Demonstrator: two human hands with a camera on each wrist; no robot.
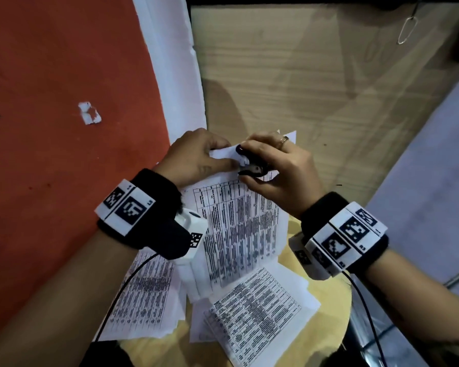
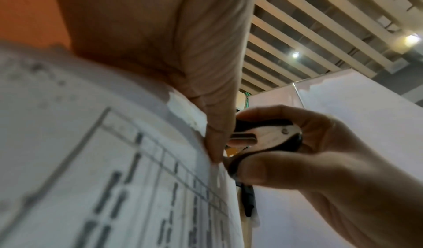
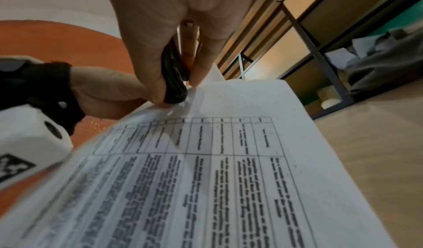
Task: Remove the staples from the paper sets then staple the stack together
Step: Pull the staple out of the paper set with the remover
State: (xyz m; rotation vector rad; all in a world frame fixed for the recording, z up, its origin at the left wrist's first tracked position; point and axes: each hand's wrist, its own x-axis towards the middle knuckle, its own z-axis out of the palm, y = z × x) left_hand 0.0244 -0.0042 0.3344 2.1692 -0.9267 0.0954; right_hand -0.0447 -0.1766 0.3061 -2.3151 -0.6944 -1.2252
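A printed paper set [image 1: 239, 229] with tables is lifted off the table. My left hand [image 1: 196, 157] pinches its top corner, thumb on the front and fingers behind. My right hand [image 1: 273, 165] squeezes a black staple remover [image 1: 252, 166] whose claws sit at that same corner, right beside my left thumb. In the left wrist view the staple remover [image 2: 265, 136] shows its metal jaws against the paper set [image 2: 114, 179] edge. In the right wrist view the staple remover [image 3: 174, 74] points down onto the paper set [image 3: 206, 170] corner. The staple itself is hidden.
Two more printed paper sets [image 1: 146, 295] [image 1: 252, 313] lie on the round yellow table [image 1: 331, 295] below my wrists. An orange wall [image 1: 64, 128] stands at the left and a wooden panel [image 1: 302, 88] behind. A torn paper scrap [image 1: 89, 113] sticks to the wall.
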